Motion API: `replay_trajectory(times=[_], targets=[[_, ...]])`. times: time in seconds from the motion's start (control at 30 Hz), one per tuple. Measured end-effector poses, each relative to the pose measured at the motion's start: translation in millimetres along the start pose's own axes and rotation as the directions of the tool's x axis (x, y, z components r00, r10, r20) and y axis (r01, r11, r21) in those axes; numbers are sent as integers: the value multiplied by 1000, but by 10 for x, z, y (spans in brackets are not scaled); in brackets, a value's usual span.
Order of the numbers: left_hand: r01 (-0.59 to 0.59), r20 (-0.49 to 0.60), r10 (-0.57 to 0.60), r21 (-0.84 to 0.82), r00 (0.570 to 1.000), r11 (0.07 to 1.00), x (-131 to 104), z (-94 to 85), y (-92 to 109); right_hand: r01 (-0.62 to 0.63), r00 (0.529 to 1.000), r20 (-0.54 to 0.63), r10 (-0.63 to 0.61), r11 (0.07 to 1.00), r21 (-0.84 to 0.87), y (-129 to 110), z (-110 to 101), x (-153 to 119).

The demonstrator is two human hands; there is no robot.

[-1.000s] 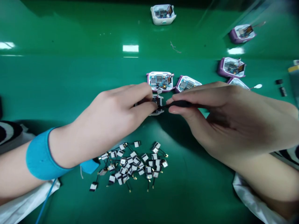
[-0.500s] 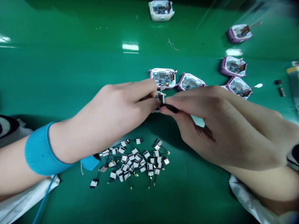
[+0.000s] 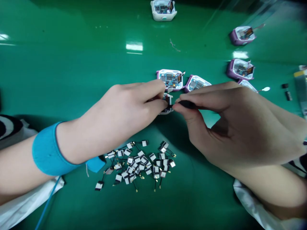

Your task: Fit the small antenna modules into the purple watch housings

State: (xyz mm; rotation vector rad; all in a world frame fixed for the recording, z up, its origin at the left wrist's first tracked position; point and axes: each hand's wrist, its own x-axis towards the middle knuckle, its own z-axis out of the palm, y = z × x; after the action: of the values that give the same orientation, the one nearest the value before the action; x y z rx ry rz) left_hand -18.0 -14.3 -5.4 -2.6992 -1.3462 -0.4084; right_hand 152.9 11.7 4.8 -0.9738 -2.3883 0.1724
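My left hand (image 3: 134, 108), with a blue band at the wrist, is closed around a small light-rimmed device housing (image 3: 169, 110) near the centre; its fingers cover most of the part. From the right, my right hand (image 3: 230, 118) pinches a slim black tool (image 3: 187, 104), whose thin tip reaches the housing beside my left fingertips. What the tip touches is too small to tell. Just beyond lie an opened purple housing (image 3: 171, 79) showing a blue circuit board and a second purple one (image 3: 197, 83), partly behind my right hand.
A pile of small square parts with black leads (image 3: 140, 166) lies in front of my hands. A white housing (image 3: 163, 11) stands far back. Purple housings (image 3: 240, 69) sit at the right, near a small black cylinder (image 3: 287, 92). A blue cord (image 3: 48, 203) hangs from the wristband.
My right hand has drawn slightly right and turned, with the black tool showing more. My left hand and the held housing sit slightly further right in view.
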Motion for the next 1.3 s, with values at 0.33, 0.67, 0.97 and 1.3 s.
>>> replay_trajectory(times=[0.33, 0.67, 0.97, 1.3], targets=[[-53, -58, 52, -12, 997, 999, -11, 2, -23, 120, 962, -236, -141, 988, -100, -16, 65, -87], [-37, -24, 35, -81, 999, 996, -15, 12, -39, 145, 954, -268, -135, 989, 19, 53, 186, -118], [-65, -53, 60, -95, 997, 993, -34, 28, -41, 187, 951, -265, -158, 979, 86, 101, 243, -83], [-49, -24, 47, -100, 999, 994, -27, 32, -44, 263, 916, -326, -236, 964, 43, 151, 305, -70]])
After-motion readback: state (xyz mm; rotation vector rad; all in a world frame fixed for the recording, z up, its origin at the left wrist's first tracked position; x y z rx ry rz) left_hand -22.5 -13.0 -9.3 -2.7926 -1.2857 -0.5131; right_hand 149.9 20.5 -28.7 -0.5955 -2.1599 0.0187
